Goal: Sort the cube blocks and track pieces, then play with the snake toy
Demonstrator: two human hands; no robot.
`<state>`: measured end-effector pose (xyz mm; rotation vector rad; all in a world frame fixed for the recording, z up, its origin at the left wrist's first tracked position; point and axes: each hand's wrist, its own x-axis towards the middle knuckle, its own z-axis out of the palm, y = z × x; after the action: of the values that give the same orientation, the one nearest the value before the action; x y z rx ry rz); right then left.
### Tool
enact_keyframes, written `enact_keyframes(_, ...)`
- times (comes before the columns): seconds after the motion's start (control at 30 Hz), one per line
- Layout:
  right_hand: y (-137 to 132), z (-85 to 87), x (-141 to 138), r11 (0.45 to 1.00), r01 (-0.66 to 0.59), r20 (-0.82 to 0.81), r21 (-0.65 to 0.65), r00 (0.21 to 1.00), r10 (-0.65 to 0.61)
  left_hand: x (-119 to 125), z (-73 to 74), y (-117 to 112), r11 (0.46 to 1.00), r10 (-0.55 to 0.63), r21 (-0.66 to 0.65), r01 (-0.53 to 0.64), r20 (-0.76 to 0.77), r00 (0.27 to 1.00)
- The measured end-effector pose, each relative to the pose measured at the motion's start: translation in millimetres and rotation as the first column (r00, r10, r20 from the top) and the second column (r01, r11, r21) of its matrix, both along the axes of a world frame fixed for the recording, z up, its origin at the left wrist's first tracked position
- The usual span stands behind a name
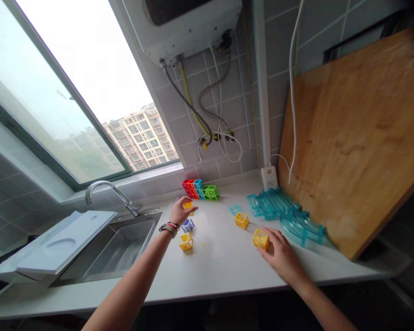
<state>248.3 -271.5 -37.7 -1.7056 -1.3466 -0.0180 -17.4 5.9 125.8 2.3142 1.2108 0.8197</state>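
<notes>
My left hand [180, 212], with a watch and a red band at the wrist, is closed on a yellow open-frame cube [187, 205] near the back of the counter. Below that hand sit a purple-blue frame cube [187, 225] and another yellow frame cube [185, 242]. Over on the right, my right hand [278, 252] has its thumb and fingers around a yellow frame cube [261, 239]. One more yellow cube [241, 220] stands just behind it, apart from my fingers. Stacked red, blue and green frame cubes [197, 189] stand against the back wall.
Teal translucent plastic track pieces [279, 209] lie at the right, before a large wooden board [359, 138] leaning on the wall. A small teal piece [234, 209] lies mid-counter. At the left are a sink [124, 243], a faucet [113, 191] and a white lid-like panel [67, 241].
</notes>
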Motion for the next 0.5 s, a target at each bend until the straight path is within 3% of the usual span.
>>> enact_keyframes(0.1, 0.0, 0.6, -1.2, 1.000, 0.019, -0.011, 0.000, 1.000, -0.019, 30.9, -18.1, 38.7, 1.000, -0.014, 0.003, 0.015, -0.123, 0.992)
enact_keyframes(0.23, 0.0, 0.9, -1.5, 1.000, -0.004, -0.028, -0.015, 1.000, 0.003, 58.1, -44.0, 67.2, 0.999, -0.044, -0.016, 0.041, -0.272, 0.961)
enact_keyframes(0.37, 0.4, -0.8, -1.3, 1.000, -0.008, -0.042, -0.015, 0.999, 0.007, 68.3, -59.9, 87.8, 0.998, -0.062, 0.002, 0.068, -0.380, 0.923)
enact_keyframes(0.5, 0.4, -3.3, -1.5, 1.000, 0.023, -0.056, 0.010, 0.998, -0.022, 68.4, -64.3, 98.0, 0.991, -0.082, 0.053, 0.119, -0.458, 0.885)
